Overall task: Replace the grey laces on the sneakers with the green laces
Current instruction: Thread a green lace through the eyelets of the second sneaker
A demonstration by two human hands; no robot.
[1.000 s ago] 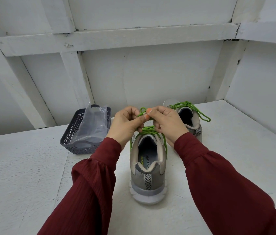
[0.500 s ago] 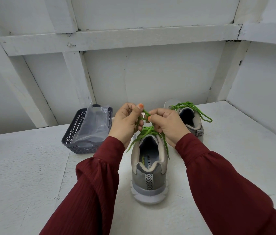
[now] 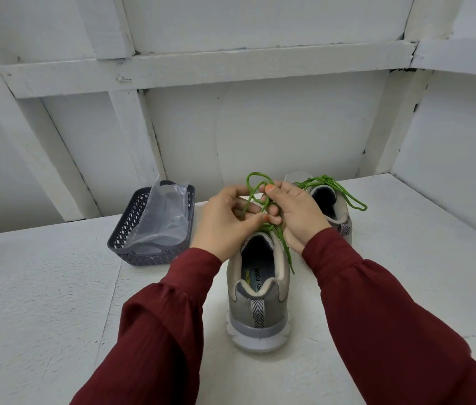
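White plank wall (image 3: 260, 127) with heavy beams closes the back and right side; white tabletop (image 3: 55, 302) below, seen from the head view. Near sneaker (image 3: 257, 305) stands at centre, heel toward the camera, grey upper, pale sole. Its toe and eyelets are hidden behind both hands. Green lace (image 3: 255, 182) rises from the tongue in a loose loop above the knuckles, and one end hangs down the shoe's right side. Left hand (image 3: 225, 223) has its fingers curled, pinching a strand of the lace just above the tongue; the fingertips are partly masked. Right hand (image 3: 298, 211) pinches the loop's base between thumb and forefinger, its other fingers folded under. The hands touch each other. Far sneaker (image 3: 336, 211) sits behind and to the right, largely covered by the right wrist; its tied green lace (image 3: 347, 197) shows a bow trailing right. Dark lattice basket (image 3: 131, 244) stands to the left, apart from the shoes, holding a clear plastic bag (image 3: 166, 211); whether the bag holds anything cannot be made out. Maroon sleeves (image 3: 157, 331) are cut off by the lower edge.
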